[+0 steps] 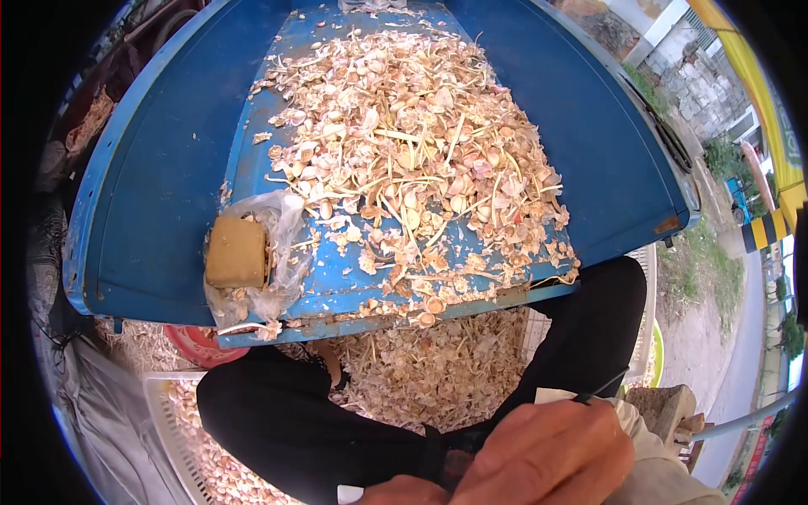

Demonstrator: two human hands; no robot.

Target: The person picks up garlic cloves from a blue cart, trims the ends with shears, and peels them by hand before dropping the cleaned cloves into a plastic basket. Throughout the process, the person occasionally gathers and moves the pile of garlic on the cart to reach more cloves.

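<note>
My right hand [547, 454] is low in front of my lap, its fingers curled inward; whatever they hold, if anything, is hidden. A thin dark strip [608, 384] and a small pale piece [554, 394] show beside its wrist. Only the top of my left hand [404, 490] appears at the bottom edge, close to the right one, with its fingers out of sight. A small white piece [349, 494] lies beside it. Ahead, a heap of garlic cloves, skins and dry stalks [412, 143] covers much of the blue metal bed [324, 273].
A tan block [236, 252] sits in a clear plastic bag [290, 223] at the bed's front left. Garlic cloves fill a white crate [172, 412] at lower left. A red basin [198, 343] is partly under the bed. Skins litter the ground between my knees.
</note>
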